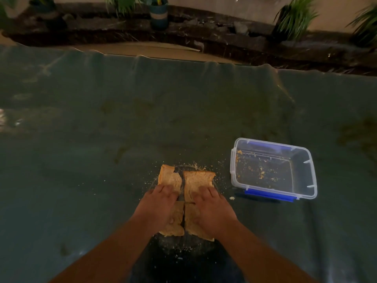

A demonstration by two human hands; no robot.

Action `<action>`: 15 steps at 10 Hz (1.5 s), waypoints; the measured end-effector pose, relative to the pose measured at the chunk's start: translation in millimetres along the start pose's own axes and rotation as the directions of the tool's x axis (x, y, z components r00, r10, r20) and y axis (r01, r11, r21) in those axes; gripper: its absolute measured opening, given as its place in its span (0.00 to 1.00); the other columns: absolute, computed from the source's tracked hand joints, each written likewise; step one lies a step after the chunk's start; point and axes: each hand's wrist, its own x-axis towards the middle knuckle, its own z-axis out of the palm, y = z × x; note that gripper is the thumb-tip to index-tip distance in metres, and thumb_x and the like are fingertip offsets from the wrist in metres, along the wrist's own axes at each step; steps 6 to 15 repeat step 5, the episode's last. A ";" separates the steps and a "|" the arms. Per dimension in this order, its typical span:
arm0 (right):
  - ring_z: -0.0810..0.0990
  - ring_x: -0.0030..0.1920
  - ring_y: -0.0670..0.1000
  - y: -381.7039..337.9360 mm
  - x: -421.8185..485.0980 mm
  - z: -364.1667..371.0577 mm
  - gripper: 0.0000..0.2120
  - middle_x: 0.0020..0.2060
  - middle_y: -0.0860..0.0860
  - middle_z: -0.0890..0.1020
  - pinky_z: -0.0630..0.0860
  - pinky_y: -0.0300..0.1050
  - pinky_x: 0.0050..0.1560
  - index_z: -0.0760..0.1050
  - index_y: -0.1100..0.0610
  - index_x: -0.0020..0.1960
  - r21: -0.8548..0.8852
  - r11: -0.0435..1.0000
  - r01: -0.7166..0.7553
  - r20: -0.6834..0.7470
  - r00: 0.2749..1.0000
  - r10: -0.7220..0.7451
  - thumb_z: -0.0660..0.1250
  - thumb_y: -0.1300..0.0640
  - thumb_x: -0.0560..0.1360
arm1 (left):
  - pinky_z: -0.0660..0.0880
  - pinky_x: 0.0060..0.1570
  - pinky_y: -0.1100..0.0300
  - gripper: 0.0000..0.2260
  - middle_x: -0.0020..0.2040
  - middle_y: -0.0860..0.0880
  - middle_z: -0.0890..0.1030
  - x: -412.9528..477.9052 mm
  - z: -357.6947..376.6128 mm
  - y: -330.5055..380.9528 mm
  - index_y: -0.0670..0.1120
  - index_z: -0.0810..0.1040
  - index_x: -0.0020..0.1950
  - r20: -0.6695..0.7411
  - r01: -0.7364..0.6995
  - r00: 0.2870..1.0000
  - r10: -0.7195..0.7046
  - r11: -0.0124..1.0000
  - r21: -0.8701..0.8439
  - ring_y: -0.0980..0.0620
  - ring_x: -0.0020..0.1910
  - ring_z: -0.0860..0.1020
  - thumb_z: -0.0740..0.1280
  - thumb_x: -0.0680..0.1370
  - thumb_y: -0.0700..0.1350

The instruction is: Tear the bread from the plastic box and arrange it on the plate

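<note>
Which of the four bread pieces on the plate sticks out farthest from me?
The far-left piece: its top corner reaches beyond the far-right piece, and the two near pieces lie under the hands.

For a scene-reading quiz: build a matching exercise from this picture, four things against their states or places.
Things:
1. clear plastic box with blue clips
2. torn pieces of brown bread
3. clear glass plate
4. blue striped plant pot

States or places:
A. under the bread, in front of the person
B. only crumbs inside, lid off
C. far away on the dark ledge
D. pressed under both hands

Pairs: 1-B, 2-D, 3-A, 4-C
</note>
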 end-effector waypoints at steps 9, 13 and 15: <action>0.28 0.78 0.62 -14.8 -12.4 41.1 0.36 0.81 0.59 0.35 0.34 0.66 0.76 0.30 0.50 0.81 0.048 0.994 -0.101 -0.124 0.987 0.106 0.40 0.34 0.82 | 0.40 0.79 0.38 0.34 0.83 0.43 0.37 -26.8 34.5 17.5 0.50 0.36 0.81 -0.174 0.076 0.981 -0.083 0.996 -0.050 0.41 0.80 0.34 0.39 0.80 0.66; 0.28 0.78 0.62 -14.8 -12.4 41.1 0.36 0.81 0.59 0.35 0.34 0.66 0.76 0.30 0.50 0.81 0.048 0.994 -0.101 -0.124 0.987 0.106 0.40 0.34 0.82 | 0.40 0.79 0.38 0.34 0.83 0.43 0.37 -26.8 34.5 17.5 0.50 0.36 0.81 -0.174 0.076 0.981 -0.083 0.996 -0.050 0.41 0.80 0.34 0.39 0.80 0.66; 0.28 0.78 0.62 -14.8 -12.4 41.1 0.36 0.81 0.59 0.35 0.34 0.66 0.76 0.30 0.50 0.81 0.048 0.994 -0.101 -0.124 0.987 0.106 0.40 0.34 0.82 | 0.40 0.79 0.38 0.34 0.83 0.43 0.37 -26.8 34.5 17.5 0.50 0.36 0.81 -0.174 0.076 0.981 -0.083 0.996 -0.050 0.41 0.80 0.34 0.39 0.80 0.66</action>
